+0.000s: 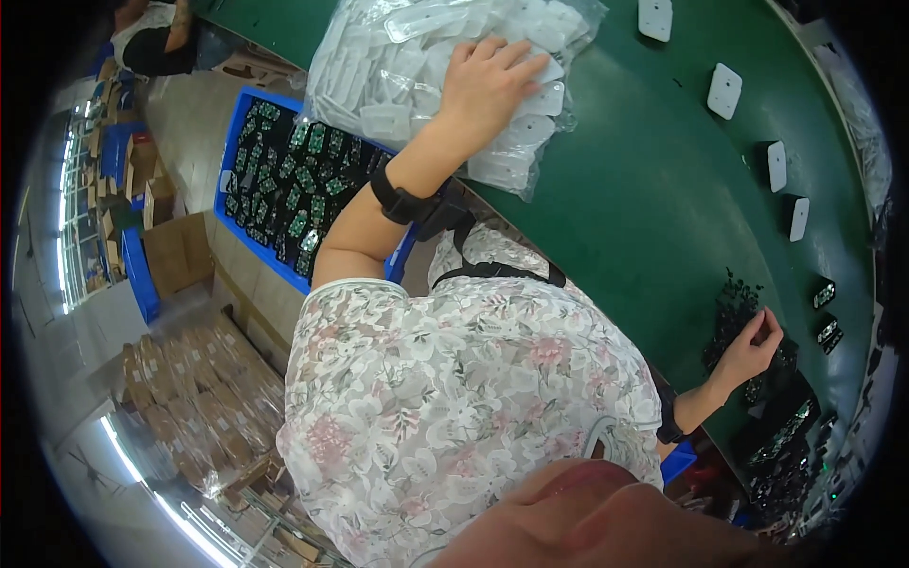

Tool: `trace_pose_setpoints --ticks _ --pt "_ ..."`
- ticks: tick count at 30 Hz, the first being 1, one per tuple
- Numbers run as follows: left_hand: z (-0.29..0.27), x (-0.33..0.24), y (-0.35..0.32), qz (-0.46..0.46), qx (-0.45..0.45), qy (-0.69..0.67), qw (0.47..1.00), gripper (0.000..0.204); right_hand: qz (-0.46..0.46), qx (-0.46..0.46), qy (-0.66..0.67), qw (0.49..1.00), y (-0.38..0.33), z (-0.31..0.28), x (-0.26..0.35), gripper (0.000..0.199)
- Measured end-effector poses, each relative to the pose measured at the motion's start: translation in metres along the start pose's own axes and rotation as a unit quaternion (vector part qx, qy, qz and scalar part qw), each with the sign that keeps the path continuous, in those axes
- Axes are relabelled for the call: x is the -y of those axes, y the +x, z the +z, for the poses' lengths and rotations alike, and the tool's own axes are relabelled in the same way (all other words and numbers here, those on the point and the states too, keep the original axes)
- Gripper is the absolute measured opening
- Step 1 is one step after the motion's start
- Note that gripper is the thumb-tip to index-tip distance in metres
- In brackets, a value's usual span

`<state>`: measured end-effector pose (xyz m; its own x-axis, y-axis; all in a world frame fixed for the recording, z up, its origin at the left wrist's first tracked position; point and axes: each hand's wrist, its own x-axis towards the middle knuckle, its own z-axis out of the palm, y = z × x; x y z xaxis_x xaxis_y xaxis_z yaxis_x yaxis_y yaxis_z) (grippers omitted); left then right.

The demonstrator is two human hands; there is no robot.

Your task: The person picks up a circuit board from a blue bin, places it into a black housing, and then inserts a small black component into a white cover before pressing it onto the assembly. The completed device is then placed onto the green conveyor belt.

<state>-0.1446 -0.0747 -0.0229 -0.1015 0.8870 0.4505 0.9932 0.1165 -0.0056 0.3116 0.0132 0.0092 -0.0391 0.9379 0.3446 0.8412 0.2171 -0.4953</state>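
Observation:
My left hand (488, 90) lies with its fingers spread on a clear plastic bag (516, 175) full of white plastic covers (379, 71). Some covers show right under and beside the fingertips. Over on the right, my right hand (746, 358) is closed in a pinch; whatever its fingertips hold is too small to make out. It hovers at a heap of small black parts (734, 312) on the green table (653, 189). Along the table's far side stand several single white covers (725, 91), spaced apart in a row.
A blue crate (248, 251) filled with green circuit boards (305, 178) stands left of the table. Small dark assemblies (826, 293) with boards lie past my right hand, and more (786, 431) are nearer. Wrapped cartons (199, 388) sit behind; another person (156, 43) is far left.

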Motion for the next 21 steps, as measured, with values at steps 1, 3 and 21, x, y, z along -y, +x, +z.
trace_pose_setpoints --ticks 1,3,21 --pt "0.002 0.001 -0.001 -0.002 -0.029 -0.009 1.0 0.034 -0.006 0.005 -0.003 1.0 0.003 0.001 0.008 0.019" --pt "0.0 0.001 -0.001 -0.016 -0.055 -0.005 0.998 0.032 0.009 0.018 0.077 0.997 0.009 0.011 0.022 0.018" --pt "-0.029 -0.027 0.004 -0.036 -0.204 -0.119 0.971 0.034 0.019 0.184 0.209 0.96 0.016 0.046 0.077 0.013"
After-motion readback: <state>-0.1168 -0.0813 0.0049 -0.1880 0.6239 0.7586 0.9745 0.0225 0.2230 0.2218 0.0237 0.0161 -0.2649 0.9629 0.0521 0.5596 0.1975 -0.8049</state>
